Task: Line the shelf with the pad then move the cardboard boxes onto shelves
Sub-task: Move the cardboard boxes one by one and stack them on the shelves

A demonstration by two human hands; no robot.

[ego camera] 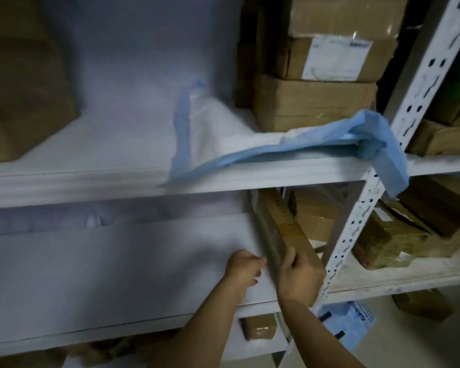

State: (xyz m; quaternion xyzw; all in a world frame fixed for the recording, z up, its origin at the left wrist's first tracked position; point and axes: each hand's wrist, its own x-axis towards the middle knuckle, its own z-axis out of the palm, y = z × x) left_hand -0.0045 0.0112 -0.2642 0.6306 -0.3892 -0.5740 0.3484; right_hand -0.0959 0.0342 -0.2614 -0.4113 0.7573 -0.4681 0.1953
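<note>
Standing a cardboard box (pixel 282 229) on edge at the right end of the lower shelf (pixel 91 333) looked like the step in hand. The right hand (pixel 299 277) was wrapped round its near end, at 5 o'clock. The left hand (pixel 243 269) sat curled just beside the box; whether it held box or white lining (pixel 117 274) could not be told. Up at 2 o'clock the blue-backed pad (pixel 250 152) lay rumpled on the upper shelf (pixel 91 187), one corner over the post (pixel 355 229) — smoothing it flat probably came next, before more boxes
</note>
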